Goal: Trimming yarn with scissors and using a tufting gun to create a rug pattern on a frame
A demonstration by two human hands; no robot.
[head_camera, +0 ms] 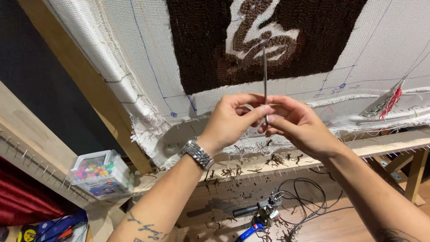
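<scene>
Pinching a thin upright metal needle [264,76] between both hands [233,118] [298,125] before stretched white backing cloth [134,54], its dark brown tufted yarn patch [201,45] seemingly mostly filled, pale gaps left, clippings strewn below.

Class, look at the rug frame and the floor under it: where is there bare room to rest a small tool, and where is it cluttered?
Free: the wooden floor right of the black cable, before the frame leg. Also the plank above the clear box of coloured beads. Crowded: the frame's lower rail, strewn with brown yarn clippings, and the floor around the tufting gun.
</scene>
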